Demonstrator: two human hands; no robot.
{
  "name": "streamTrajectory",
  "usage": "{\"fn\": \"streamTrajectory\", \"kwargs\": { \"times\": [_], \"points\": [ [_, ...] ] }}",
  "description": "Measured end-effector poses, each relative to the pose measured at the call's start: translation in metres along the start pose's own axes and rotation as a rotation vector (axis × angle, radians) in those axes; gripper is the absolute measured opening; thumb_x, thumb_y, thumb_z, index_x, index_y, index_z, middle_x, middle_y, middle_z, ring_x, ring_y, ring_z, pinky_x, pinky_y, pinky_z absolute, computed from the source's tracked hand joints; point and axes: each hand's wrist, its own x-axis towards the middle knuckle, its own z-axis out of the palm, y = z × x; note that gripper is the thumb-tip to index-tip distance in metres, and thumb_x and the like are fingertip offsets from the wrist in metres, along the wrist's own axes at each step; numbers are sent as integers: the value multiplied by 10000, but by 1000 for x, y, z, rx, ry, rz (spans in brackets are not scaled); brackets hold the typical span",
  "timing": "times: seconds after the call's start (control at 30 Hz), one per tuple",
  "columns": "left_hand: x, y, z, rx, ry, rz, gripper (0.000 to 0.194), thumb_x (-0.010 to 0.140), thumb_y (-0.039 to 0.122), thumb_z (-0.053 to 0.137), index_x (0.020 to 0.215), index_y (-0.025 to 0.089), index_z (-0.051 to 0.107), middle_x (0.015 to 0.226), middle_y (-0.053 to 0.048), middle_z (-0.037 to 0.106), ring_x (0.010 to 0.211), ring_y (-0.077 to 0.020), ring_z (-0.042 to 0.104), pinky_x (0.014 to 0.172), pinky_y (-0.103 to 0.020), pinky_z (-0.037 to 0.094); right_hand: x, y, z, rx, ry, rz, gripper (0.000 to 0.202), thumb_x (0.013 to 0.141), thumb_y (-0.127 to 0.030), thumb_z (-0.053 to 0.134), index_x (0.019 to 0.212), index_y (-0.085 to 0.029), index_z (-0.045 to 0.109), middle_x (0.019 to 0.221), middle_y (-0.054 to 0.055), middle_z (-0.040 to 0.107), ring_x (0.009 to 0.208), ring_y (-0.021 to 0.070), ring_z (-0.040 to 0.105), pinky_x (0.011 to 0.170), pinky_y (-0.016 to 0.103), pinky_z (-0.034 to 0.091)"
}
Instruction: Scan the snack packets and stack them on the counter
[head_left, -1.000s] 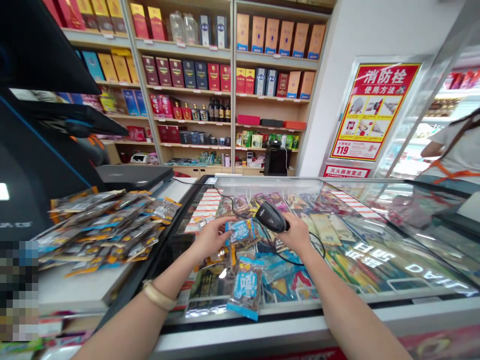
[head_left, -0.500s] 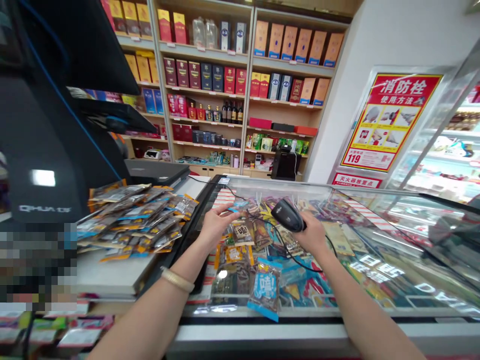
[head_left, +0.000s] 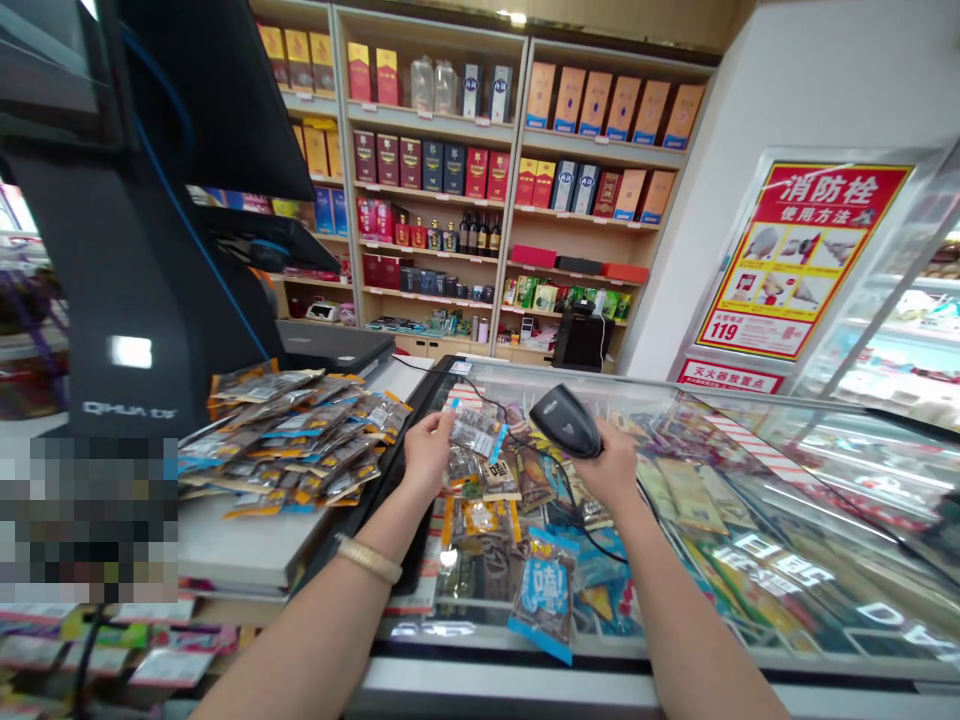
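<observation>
My left hand point(head_left: 430, 448) pinches the left end of a small snack packet point(head_left: 477, 430) with blue edges, raised above the glass counter point(head_left: 480, 632). My right hand point(head_left: 611, 462) is wrapped round the handle of a black barcode scanner point(head_left: 566, 420), its head pointing left toward the packet. The scanner's black cord loops below it over the glass. Under the held packet lie a brown and white packet point(head_left: 499, 474) and an orange-edged packet point(head_left: 481, 518). A blue packet point(head_left: 545, 590) rests near the counter's front edge.
A large heap of snack packets point(head_left: 300, 440) sits on the left beside a dark register terminal point(head_left: 127, 270). Shelves of boxes and bottles point(head_left: 431, 195) stand behind. A red and yellow poster point(head_left: 806, 260) hangs on the right wall.
My left hand has lifted the small packet, which now faces up between the fingers. The scanner has shifted slightly left relative to the counter. The whole view has moved a little.
</observation>
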Motion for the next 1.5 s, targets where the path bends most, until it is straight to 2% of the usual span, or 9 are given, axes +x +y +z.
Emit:
{"fn": "streamTrajectory", "kwargs": {
  "times": [0.13, 0.33, 0.5, 0.77, 1.0, 1.17, 1.3, 1.4, 1.5],
  "points": [
    [-1, 4, 2, -232, -9, -120, 223, 772, 360, 635, 823, 144, 646, 640, 7, 638, 500, -108, 573, 493, -230, 505, -9, -3, 1, 35, -189, -80, 270, 673, -248, 577, 921, -204, 675, 831, 63, 702, 786, 220, 647, 681, 286, 470],
    [-1, 7, 4, -322, 3, -109, 162, 780, 294, 669, 800, 137, 634, 717, -12, 666, 560, -104, 634, 612, -280, 589, -9, -15, 0, 3, -399, -92, 222, 693, -238, 615, 903, -220, 686, 854, 57, 712, 789, 218, 647, 679, 286, 460],
    [-2, 9, 5, -359, -1, -100, 93, 754, 204, 659, 798, 122, 651, 766, -35, 689, 640, -127, 672, 699, -327, 609, -11, -15, 3, -8, -385, -88, 248, 685, -255, 636, 925, -221, 692, 882, 62, 720, 812, 225, 655, 694, 298, 472],
    [-7, 3, 8, -306, -220, -33, 207, 698, 235, 681, 865, 114, 697, 760, -24, 688, 712, -141, 670, 837, -407, 581, -12, -24, 5, 57, -361, -134, 278, 706, -362, 686, 932, -200, 684, 868, 72, 715, 788, 214, 656, 678, 294, 469],
    [-8, -5, 11, -237, -272, 5, 155, 724, 231, 641, 831, 132, 696, 739, -14, 684, 699, -141, 666, 782, -347, 587, -12, -26, 8, 11, -445, -65, 270, 722, -358, 679, 960, -232, 679, 936, 55, 723, 845, 221, 667, 709, 300, 484],
    [-11, 1, 9, -172, -187, -191, 256, 779, 180, 597, 1022, 167, 676, 744, -23, 704, 622, -170, 693, 616, -316, 589, -16, -22, 9, -15, -385, -45, 297, 691, -375, 688, 940, -215, 686, 940, 75, 726, 867, 246, 672, 715, 309, 494],
    [-11, 11, 8, -309, -96, -323, 190, 785, 70, 554, 947, 118, 642, 721, -57, 703, 618, -169, 702, 646, -307, 597, -18, -17, 11, -2, -328, -77, 304, 719, -373, 643, 976, -218, 689, 933, 69, 731, 846, 241, 683, 690, 293, 496],
    [-5, 22, 5, -555, 53, -257, 167, 780, -16, 504, 813, 126, 586, 734, -58, 697, 698, -145, 712, 777, -293, 587, -20, -13, 12, 1, -285, -100, 295, 724, -309, 592, 983, -212, 692, 895, 66, 731, 819, 235, 686, 691, 292, 503],
    [5, 33, -3, -713, 235, -108, 197, 784, -37, 515, 778, 160, 530, 729, -17, 679, 769, -109, 705, 864, -268, 556, -21, -11, 13, 5, -261, -128, 297, 710, -284, 572, 970, -203, 692, 896, 74, 729, 816, 238, 685, 682, 294, 508]
  ]
}}
